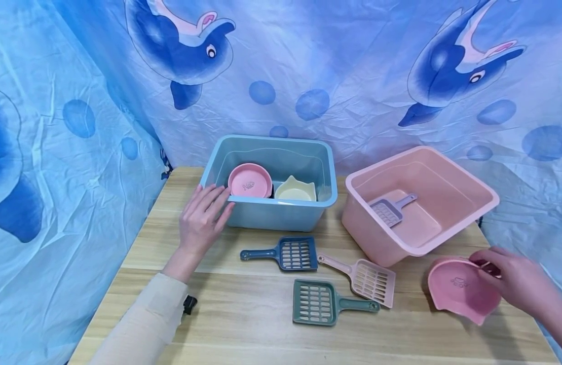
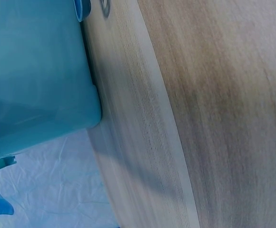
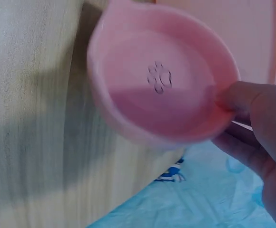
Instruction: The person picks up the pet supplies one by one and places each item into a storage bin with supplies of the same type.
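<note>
My right hand (image 1: pixel 513 276) pinches the rim of a pink cat-eared bowl (image 1: pixel 465 291), thumb inside. A paw print marks the bowl (image 3: pixel 133 61), which is tilted above the table at the right. On the front left corner of a blue litter box (image 1: pixel 273 215), the fairly straight fingers of my left hand (image 1: pixel 202 218) rest at the rim. Inside that box are a round pink bowl (image 1: pixel 250 181) and a cream cat-eared bowl (image 1: pixel 296 190). Beside it stands a pink litter box (image 1: pixel 372 230) with a purple litter scoop (image 1: pixel 389 212) inside. The left wrist view hardly shows my hand.
In front of the boxes lie a blue litter scoop (image 1: pixel 296 253), a pink litter scoop (image 1: pixel 374 281) and a green litter scoop (image 1: pixel 314 302) on the wooden table (image 1: pixel 235 324). A small black object (image 1: pixel 189 304) is by my left sleeve. Blue dolphin-print cloth (image 1: pixel 281 66) hangs behind.
</note>
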{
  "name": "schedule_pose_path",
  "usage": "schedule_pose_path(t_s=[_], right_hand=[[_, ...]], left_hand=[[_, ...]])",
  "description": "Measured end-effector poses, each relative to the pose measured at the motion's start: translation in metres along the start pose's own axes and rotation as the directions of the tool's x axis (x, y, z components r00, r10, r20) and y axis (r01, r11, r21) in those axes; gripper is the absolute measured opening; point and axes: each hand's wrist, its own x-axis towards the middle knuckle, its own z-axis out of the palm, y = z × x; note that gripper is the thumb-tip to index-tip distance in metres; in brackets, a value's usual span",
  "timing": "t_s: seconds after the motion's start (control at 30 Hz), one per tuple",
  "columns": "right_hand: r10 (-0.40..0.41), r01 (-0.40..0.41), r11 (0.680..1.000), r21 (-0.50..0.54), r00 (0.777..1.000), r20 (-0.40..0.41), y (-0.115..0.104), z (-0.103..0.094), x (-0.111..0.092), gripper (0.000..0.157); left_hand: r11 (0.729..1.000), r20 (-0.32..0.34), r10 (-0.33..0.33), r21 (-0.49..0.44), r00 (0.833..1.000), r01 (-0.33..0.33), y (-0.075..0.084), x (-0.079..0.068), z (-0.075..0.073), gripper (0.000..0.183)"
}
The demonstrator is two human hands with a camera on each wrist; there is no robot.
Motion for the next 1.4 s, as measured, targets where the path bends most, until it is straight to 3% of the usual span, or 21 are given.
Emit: schedule_pose_path(t_s=[0.03,0.1,0.2,0.37,0.5,0.67,0.73,0.83,1.0,1.17,1.3,1.4], right_hand=[[-0.028,0.027,0.999,-0.025,0.999,-0.031,-0.002,-0.002,0.001,0.015],[-0.083,0.076,0.994,-0.076,0.991,-0.1,-0.006,-0.007,0.002,0.044],[-0.148,0.129,0.987,-0.097,0.963,-0.224,-0.009,-0.014,0.003,0.086],[-0.189,0.165,0.982,-0.095,0.91,-0.37,-0.011,-0.03,0.006,0.082],[-0.164,0.165,0.986,-0.037,0.873,-0.46,-0.016,-0.048,0.013,0.078],[-0.089,0.071,0.996,-0.058,0.91,-0.405,-0.031,-0.083,0.024,0.086],[-0.096,0.074,0.995,-0.072,0.918,-0.384,-0.037,-0.096,0.033,0.088],[-0.189,0.159,0.981,-0.109,0.909,-0.372,-0.046,-0.112,0.054,0.084],[-0.379,0.332,0.925,-0.185,0.851,-0.365,-0.072,-0.133,0.104,0.078],[-0.452,0.417,0.892,-0.175,0.823,-0.344,-0.105,-0.14,0.155,0.073],[-0.54,0.51,0.842,-0.179,0.777,-0.325,-0.13,-0.139,0.202,0.067],[-0.576,0.57,0.812,-0.121,0.754,-0.316,-0.145,-0.132,0.236,0.024]], left_hand=[[1.0,-0.001,0.001,0.0,1.0,-0.001,0.0,0.0,0.0,0.037],[1.0,-0.003,0.002,0.0,1.0,-0.002,0.0,0.0,0.0,0.037],[1.0,-0.003,0.007,-0.003,1.0,-0.007,-0.001,-0.001,0.0,0.037],[1.0,0.0,0.007,-0.009,1.0,-0.007,-0.001,-0.001,0.0,0.037],[1.0,-0.011,0.007,-0.01,1.0,-0.007,-0.002,-0.002,-0.001,0.037],[1.0,-0.009,0.015,-0.014,1.0,-0.015,-0.002,-0.002,0.0,0.037],[1.0,-0.016,0.017,-0.021,1.0,-0.018,-0.002,-0.001,0.001,0.037],[0.999,-0.03,0.028,-0.023,0.999,-0.028,-0.002,-0.001,0.002,0.036],[0.999,-0.023,0.038,-0.007,0.999,-0.038,-0.002,-0.001,-0.001,0.035],[1.0,-0.013,0.027,-0.001,1.0,-0.027,-0.002,-0.002,-0.003,0.037],[1.0,-0.011,0.03,-0.003,1.0,-0.03,-0.002,-0.002,-0.004,0.036],[0.999,-0.007,0.034,-0.001,0.999,-0.034,-0.001,-0.001,-0.003,0.036]])
